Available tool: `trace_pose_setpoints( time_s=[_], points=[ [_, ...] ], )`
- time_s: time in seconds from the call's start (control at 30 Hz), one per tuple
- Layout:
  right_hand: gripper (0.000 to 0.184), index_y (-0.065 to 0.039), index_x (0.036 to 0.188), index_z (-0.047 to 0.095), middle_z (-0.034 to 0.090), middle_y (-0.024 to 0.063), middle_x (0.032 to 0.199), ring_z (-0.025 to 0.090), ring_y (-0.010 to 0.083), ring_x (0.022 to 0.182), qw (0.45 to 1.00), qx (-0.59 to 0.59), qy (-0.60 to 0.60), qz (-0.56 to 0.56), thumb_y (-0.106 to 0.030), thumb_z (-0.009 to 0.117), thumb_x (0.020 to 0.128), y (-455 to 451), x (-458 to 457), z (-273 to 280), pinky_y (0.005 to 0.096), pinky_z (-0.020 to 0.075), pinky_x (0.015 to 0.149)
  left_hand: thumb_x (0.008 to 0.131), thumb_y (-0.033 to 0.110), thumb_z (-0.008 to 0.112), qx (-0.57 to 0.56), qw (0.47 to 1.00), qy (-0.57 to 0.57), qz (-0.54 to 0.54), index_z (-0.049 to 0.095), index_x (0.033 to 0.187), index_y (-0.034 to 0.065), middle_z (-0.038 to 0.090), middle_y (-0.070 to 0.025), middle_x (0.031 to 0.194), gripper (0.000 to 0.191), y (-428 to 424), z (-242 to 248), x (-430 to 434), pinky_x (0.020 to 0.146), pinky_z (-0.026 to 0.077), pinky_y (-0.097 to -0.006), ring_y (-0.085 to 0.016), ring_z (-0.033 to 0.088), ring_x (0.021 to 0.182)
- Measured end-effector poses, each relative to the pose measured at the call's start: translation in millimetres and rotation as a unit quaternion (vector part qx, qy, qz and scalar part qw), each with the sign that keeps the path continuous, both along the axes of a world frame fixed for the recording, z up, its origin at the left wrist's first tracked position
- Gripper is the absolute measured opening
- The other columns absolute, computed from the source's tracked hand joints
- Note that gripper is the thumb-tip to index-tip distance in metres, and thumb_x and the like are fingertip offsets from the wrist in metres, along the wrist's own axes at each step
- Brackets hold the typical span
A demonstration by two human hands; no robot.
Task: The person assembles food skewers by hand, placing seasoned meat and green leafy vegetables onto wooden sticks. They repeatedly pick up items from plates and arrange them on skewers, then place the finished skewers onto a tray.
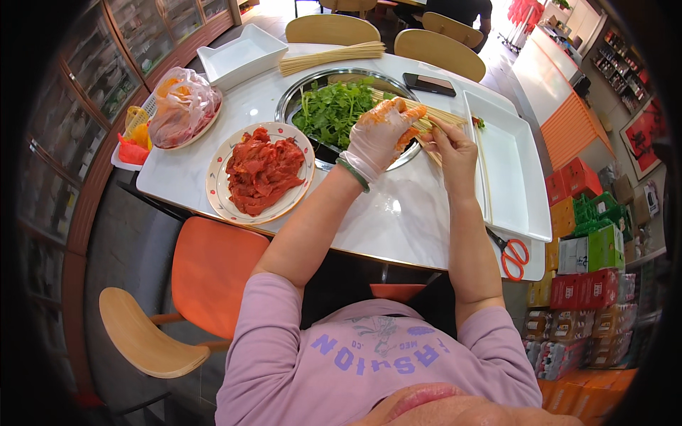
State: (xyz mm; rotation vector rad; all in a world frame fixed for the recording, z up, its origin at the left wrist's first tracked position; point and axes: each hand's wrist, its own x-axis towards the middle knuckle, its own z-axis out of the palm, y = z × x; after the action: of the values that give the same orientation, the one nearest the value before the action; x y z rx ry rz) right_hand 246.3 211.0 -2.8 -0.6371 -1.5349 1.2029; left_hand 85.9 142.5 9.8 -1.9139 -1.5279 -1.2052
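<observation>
My left hand wears a clear plastic glove smeared with orange sauce. Its fingers curl over the near right part of a round metal-rimmed basin; what they hold is hidden. Close against it, my bare right hand pinches what looks like a thin bamboo skewer, mostly covered by the fingers. Fresh cilantro heaps in the basin. Loose bamboo skewers lie across its right side, behind my hands. Left of my gloved hand, a patterned plate bears red marinated meat slices.
A long white tray at right holds a skewer with red and green food at its tip. Orange-handled scissors lie near its corner. Farther back are a phone, a skewer bundle, another white tray and a bagged plate.
</observation>
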Motion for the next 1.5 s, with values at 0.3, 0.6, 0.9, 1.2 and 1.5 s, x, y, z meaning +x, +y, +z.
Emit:
trace_pose_setpoints(
  time_s=[0.3, 0.6, 0.9, 1.2, 1.5],
  points=[
    [0.021, 0.000, 0.111, 0.071, 0.066, 0.0055, 0.084, 0.058, 0.0061, 0.065, 0.999, -0.022, -0.017, -0.035, -0.003, 0.061, 0.093, 2, 11, 0, 0.0189, 0.0442, 0.056, 0.078, 0.014, 0.070, -0.021, 0.998, 0.060, -0.029, 0.067, 0.093, 0.0090, 0.059, -0.0090, 0.089, 0.017, 16, 6, 4, 0.068, 0.051, -0.0391, -0.029, 0.062, 0.083],
    [0.023, -0.001, 0.114, 0.069, 0.063, 0.0056, 0.095, 0.064, 0.0099, 0.075, 0.987, 0.118, -0.035, -0.104, 0.001, 0.060, 0.093, -12, 5, 5, 0.0212, 0.0520, 0.064, 0.078, 0.015, 0.070, -0.014, 0.997, 0.071, -0.012, 0.064, 0.085, 0.0115, 0.057, -0.0058, 0.084, 0.010, 25, -11, 4, 0.065, 0.051, -0.0382, -0.028, 0.061, 0.077],
    [0.016, 0.001, 0.104, 0.069, 0.068, 0.0086, 0.094, 0.069, 0.0143, 0.078, 0.943, 0.259, -0.114, -0.175, 0.003, 0.060, 0.092, -10, 4, 0, 0.0251, 0.0557, 0.065, 0.079, 0.013, 0.070, 0.015, 0.999, 0.023, -0.029, 0.068, 0.086, 0.0106, 0.059, -0.0074, 0.080, 0.008, 20, -18, -2, 0.064, 0.051, -0.0384, -0.029, 0.061, 0.076],
    [0.016, 0.002, 0.105, 0.069, 0.073, 0.0121, 0.095, 0.071, 0.0158, 0.076, 0.950, 0.229, -0.141, -0.160, 0.002, 0.059, 0.092, -15, 1, -2, 0.0264, 0.0576, 0.070, 0.080, 0.014, 0.071, 0.024, 0.998, 0.038, -0.038, 0.066, 0.085, 0.0105, 0.059, -0.0064, 0.080, 0.008, 19, -26, 1, 0.061, 0.050, -0.0377, -0.028, 0.060, 0.074],
    [0.015, -0.003, 0.101, 0.069, 0.070, 0.0129, 0.094, 0.069, 0.0255, 0.076, 0.908, 0.329, -0.174, -0.191, 0.002, 0.063, 0.087, -13, 0, -1, 0.0325, 0.0537, 0.066, 0.079, 0.015, 0.070, 0.013, 0.998, 0.049, -0.026, 0.064, 0.084, 0.0113, 0.058, -0.0060, 0.081, 0.009, 20, -29, -3, 0.063, 0.050, -0.0376, -0.027, 0.060, 0.078]
  ],
)
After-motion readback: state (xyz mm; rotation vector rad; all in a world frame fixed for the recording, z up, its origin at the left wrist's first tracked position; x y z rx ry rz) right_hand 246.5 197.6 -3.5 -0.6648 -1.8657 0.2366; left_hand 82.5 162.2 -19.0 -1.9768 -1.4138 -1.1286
